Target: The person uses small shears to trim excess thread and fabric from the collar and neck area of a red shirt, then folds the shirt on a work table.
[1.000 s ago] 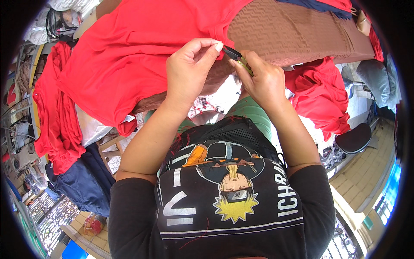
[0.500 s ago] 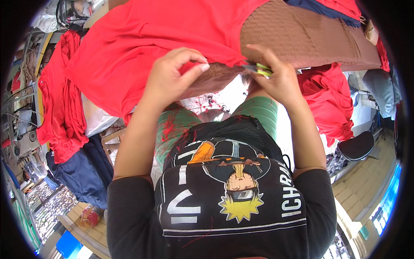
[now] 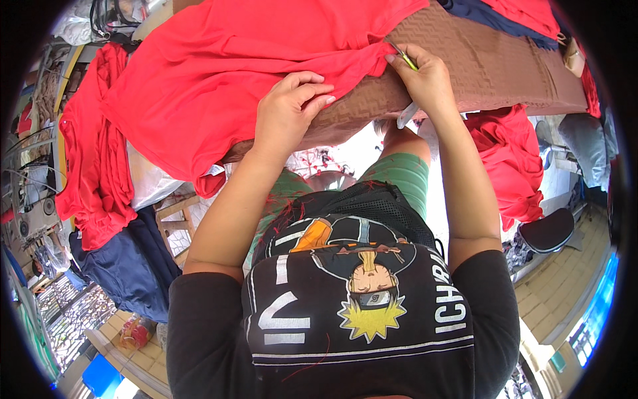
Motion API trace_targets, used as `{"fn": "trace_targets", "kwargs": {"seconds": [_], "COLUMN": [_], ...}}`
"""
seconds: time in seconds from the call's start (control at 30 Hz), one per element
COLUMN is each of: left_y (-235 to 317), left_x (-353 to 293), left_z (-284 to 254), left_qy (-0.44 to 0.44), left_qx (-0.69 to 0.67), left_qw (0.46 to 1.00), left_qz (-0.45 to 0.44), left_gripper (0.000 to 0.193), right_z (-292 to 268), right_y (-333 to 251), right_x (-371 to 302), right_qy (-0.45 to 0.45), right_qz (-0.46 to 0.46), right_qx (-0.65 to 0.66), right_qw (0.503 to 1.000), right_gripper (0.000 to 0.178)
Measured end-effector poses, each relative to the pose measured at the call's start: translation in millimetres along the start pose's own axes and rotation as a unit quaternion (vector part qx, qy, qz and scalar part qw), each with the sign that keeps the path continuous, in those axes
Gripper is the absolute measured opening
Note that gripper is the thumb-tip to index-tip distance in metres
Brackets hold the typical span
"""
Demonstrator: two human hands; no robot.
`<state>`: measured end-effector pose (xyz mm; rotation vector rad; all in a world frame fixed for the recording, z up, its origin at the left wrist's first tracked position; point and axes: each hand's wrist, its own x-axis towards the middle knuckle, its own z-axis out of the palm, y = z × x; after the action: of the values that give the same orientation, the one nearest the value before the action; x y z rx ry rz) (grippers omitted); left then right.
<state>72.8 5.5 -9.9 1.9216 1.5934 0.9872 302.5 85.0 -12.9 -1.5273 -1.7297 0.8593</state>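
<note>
A large red garment [image 3: 259, 53] lies spread over a surface covered in brown patterned cloth [image 3: 488, 70], its near edge gathered into folds. My right hand [image 3: 428, 83] is closed at the garment's right edge and grips small thread snips [image 3: 407, 61] with yellow-green handles. Its thumb and fingertips touch a bit of the red cloth there; whether they pinch it too, I cannot tell. My left hand [image 3: 289, 110] rests by the garment's near edge. Its fingers are bent and apart, with nothing visible between them.
Red garments hang at the left [image 3: 100, 153] and right [image 3: 508, 159]; dark blue cloth [image 3: 126, 263] is below the left one. Red thread scraps lie on my lap and the floor. A black padded seat [image 3: 547, 231] stands at the right, a wooden slatted surface [image 3: 558, 279] beyond.
My right hand has moved farther from me, up to the garment's edge, and the snips have turned in it. My left hand has shifted right. The garment's near edge lies in new folds.
</note>
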Motion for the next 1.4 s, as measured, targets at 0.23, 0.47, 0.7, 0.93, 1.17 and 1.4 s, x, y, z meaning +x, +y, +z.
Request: {"fn": "trace_targets", "kwargs": {"seconds": [0.23, 0.47, 0.7, 0.93, 1.17, 1.4], "left_y": [20, 40, 36, 32, 48, 42], "left_x": [-5, -2, 21, 20, 0, -5], "left_z": [-30, -31, 35, 27, 0, 4], "left_qy": [-0.044, -0.123, 0.085, 0.083, -0.007, -0.037], "left_qx": [0.032, -0.109, 0.109, 0.091, -0.065, -0.154], "left_qw": [0.987, 0.978, 0.989, 0.990, 0.997, 0.987], "left_qz": [0.153, 0.125, 0.057, 0.064, -0.032, -0.034], "left_gripper": [0.008, 0.021, 0.041, 0.015, 0.015, 0.015], "right_z": [2, 2, 1, -2, -20, -20], "right_y": [8, 13, 12, 5, -19, -19], "right_x": [3, 4, 6, 1, -33, -76], "right_qy": [-0.015, -0.010, -0.020, -0.016, 0.021, -0.008], "right_qz": [-0.012, -0.031, -0.009, -0.028, -0.049, -0.196], "right_qx": [-0.002, -0.023, -0.016, -0.033, -0.080, -0.108], "right_qw": [1.000, 0.999, 1.000, 0.999, 0.995, 0.975], "right_gripper": [0.019, 0.019, 0.030, 0.022, 0.033, 0.030]}}
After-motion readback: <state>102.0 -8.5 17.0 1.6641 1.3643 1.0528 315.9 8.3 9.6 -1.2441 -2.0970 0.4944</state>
